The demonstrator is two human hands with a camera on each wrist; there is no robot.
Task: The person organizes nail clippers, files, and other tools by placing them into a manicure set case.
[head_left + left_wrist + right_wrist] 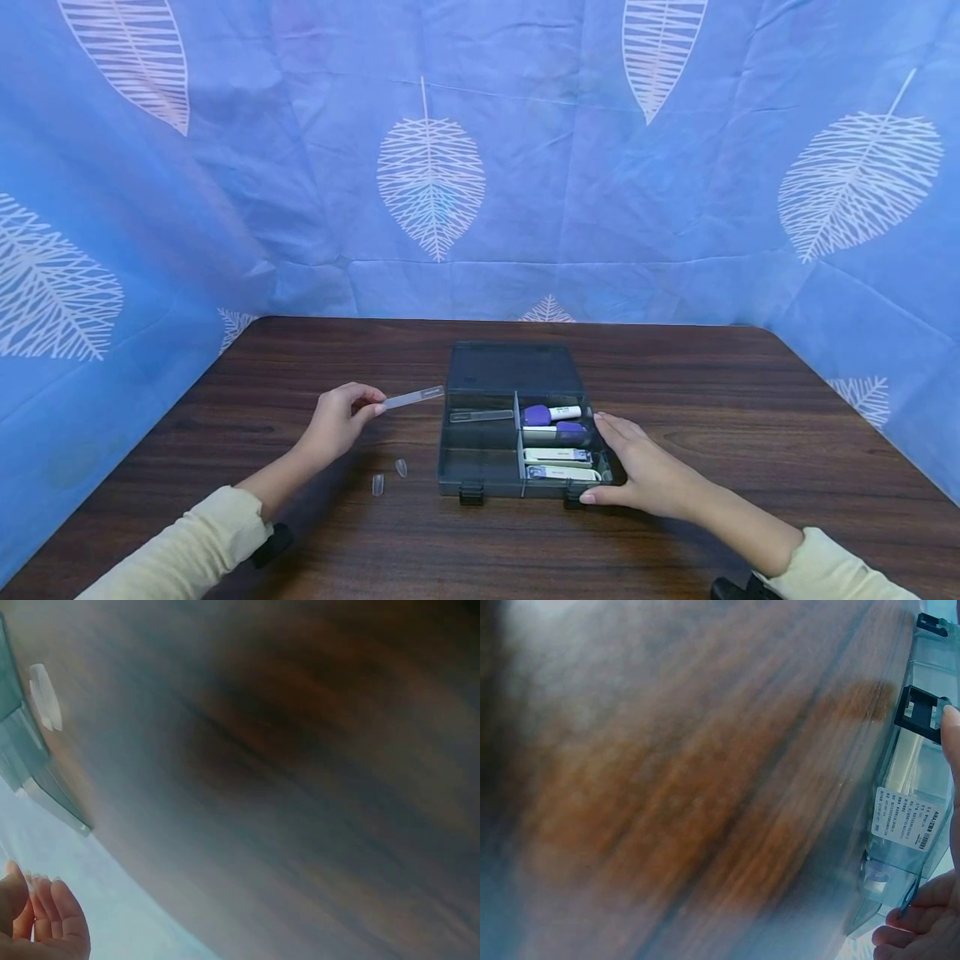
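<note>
My left hand [341, 421] pinches one end of a clear glass nail file [415, 397] between thumb and fingers. The file's far end points right, by the left edge of the open dark plastic storage box [480, 467]. A second clear nail file [482, 416] lies in the upper left of the box. My right hand [648, 467] holds the box's right side, its thumb at the front latch [921, 712] and its fingers along the side. Right of the divider lie two purple-and-white bottles [536, 415] and two pale nail clippers [558, 456].
Two small clear nail tips [378, 484] lie on the brown wooden table [300, 533] to the left of the box. The box's lid [513, 367] is folded back behind it. A blue leaf-patterned cloth [525, 192] hangs around the table.
</note>
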